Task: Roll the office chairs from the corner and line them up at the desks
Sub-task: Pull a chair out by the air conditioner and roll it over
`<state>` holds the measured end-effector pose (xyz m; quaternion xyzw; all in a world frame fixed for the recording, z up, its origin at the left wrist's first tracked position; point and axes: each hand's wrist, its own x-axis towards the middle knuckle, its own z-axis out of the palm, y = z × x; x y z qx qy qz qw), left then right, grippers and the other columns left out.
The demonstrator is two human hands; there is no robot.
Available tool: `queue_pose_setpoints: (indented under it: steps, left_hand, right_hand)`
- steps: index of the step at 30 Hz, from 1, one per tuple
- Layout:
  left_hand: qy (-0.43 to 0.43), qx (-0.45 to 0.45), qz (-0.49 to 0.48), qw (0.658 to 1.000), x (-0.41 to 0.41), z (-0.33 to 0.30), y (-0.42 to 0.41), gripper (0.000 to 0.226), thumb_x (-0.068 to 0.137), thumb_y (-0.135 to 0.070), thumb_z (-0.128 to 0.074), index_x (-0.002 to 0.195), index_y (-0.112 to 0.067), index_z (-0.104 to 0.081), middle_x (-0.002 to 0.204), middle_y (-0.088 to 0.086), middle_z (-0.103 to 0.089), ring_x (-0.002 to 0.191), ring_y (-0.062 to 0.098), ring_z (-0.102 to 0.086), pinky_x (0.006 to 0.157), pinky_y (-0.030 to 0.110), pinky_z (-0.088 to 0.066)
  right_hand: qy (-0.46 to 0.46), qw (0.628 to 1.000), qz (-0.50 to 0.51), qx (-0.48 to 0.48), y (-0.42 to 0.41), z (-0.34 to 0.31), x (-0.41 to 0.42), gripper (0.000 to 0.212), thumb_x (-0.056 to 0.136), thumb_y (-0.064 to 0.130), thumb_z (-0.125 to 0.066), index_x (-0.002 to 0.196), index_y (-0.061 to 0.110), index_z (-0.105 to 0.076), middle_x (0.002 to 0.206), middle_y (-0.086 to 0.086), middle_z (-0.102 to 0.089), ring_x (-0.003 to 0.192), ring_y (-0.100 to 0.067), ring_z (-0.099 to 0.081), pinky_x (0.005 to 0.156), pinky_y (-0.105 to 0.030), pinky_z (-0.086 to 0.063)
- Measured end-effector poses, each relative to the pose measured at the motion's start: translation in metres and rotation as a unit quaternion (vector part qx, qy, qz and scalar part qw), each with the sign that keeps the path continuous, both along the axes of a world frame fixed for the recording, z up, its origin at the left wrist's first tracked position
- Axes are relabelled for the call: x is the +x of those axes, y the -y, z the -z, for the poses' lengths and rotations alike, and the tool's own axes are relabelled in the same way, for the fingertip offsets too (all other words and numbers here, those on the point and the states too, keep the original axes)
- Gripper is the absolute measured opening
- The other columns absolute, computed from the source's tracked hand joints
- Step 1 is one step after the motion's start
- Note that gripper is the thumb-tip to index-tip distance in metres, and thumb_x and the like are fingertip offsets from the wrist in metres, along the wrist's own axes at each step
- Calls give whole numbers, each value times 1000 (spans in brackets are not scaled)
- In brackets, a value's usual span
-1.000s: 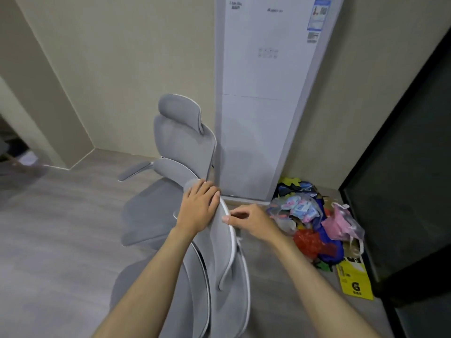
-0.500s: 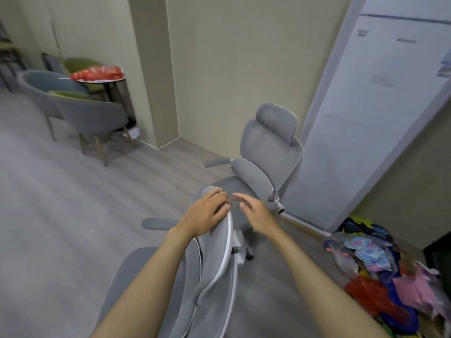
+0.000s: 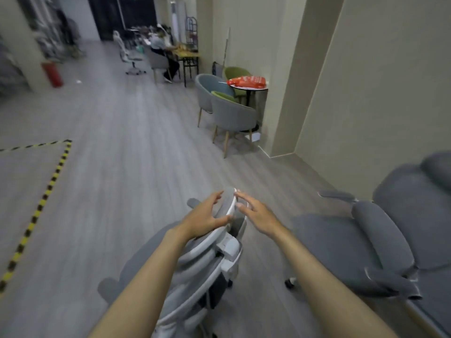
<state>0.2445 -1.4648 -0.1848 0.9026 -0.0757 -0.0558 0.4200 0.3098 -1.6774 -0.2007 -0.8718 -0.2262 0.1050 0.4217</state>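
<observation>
A grey office chair with a white frame stands right below me, its back [image 3: 210,262] toward me and its headrest [image 3: 229,200] at centre. My left hand [image 3: 206,217] grips the headrest, fingers over its front and thumb behind. Fingers straight, my right hand [image 3: 258,213] touches the headrest's white rim from the right. A second grey office chair [image 3: 366,230] stands close on the right, by the wall. Far down the hall are desks [image 3: 186,53] with a person seated and a white office chair [image 3: 131,58].
Two grey armchairs [image 3: 229,113] and a small round table [image 3: 249,87] with a red bag stand ahead on the right, beside a wall pillar [image 3: 305,93]. A red fire extinguisher [image 3: 52,74] is far left. Yellow-black floor tape [image 3: 48,186] runs along the left. Wood floor stretches ahead.
My view has swung left from the corner to the hall, and the near chair has turned with it. My right hand has stayed close to the headrest's right side; the left keeps its hold.
</observation>
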Motion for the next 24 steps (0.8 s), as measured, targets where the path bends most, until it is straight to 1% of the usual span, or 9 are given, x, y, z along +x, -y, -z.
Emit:
queue_pose_setpoints:
  steps: [3,6,10,11,15,18,20,21,24]
  left_hand:
    - [-80,8,-78,994,-1,3,-59,92,77,-79,-65,152,-35,-34,147,-9,-48,134,8,-47,112,32,-38]
    - [-166,8,-139,976,-2,0,-114,76,71,-90,-58,129,-41,-57,128,-18,-61,119,5,-58,108,33,-42]
    - [-219,7,-168,961,-11,-20,-178,40,92,-75,-48,118,-45,-56,113,-33,-56,106,-11,-53,88,14,-37]
    - [-223,18,-184,957,-10,-23,-194,41,92,-76,-45,118,-46,-55,113,-33,-56,105,-9,-53,86,15,-37]
    - [-233,127,-287,920,-12,-20,-258,70,78,-94,-34,117,-44,-62,114,-18,-66,104,8,-60,87,31,-45]
    - [-147,230,-390,879,-23,-10,-297,71,76,-98,-28,100,-44,-67,90,-17,-71,85,3,-62,78,34,-52]
    - [-47,268,-449,851,-35,3,-318,65,83,-92,-32,90,-39,-68,81,-16,-68,77,2,-59,71,32,-49]
    - [-10,279,-467,839,-40,10,-328,59,87,-87,-34,90,-38,-68,81,-18,-65,78,2,-56,72,31,-46]
    - [48,294,-516,803,-52,30,-368,47,94,-76,-42,107,-37,-65,92,-22,-54,92,6,-49,89,32,-42]
  right_hand:
    - [75,992,-69,-75,-63,1,27,53,103,52,-48,152,34,-42,165,11,-26,154,-9,-12,124,-34,-10]
    - [120,977,-153,-93,-122,9,56,58,98,65,-45,150,41,-41,167,8,-20,156,-12,-6,126,-45,-14]
    - [119,955,-259,-81,-206,14,87,60,92,74,-47,143,43,-45,168,4,-16,156,-16,-4,126,-46,-16]
    - [118,948,-282,-85,-227,15,94,59,92,72,-48,142,42,-45,168,2,-15,156,-18,-2,126,-45,-15]
    - [119,926,-342,-105,-310,17,111,58,94,68,-50,141,35,-45,166,-2,-12,155,-29,6,125,-51,-18]
    - [102,924,-358,-83,-366,20,114,57,94,64,-52,141,32,-43,165,-6,-10,152,-33,11,123,-56,-20]
    - [116,925,-356,-56,-399,23,111,61,94,64,-51,143,29,-42,164,-11,-11,148,-23,11,123,-56,-17]
    - [126,925,-356,-49,-416,25,110,63,94,65,-49,144,29,-41,164,-11,-10,146,-21,10,124,-56,-18]
    - [108,929,-353,-33,-469,31,108,63,92,69,-49,143,35,-38,164,-1,-3,150,-34,12,122,-58,-24]
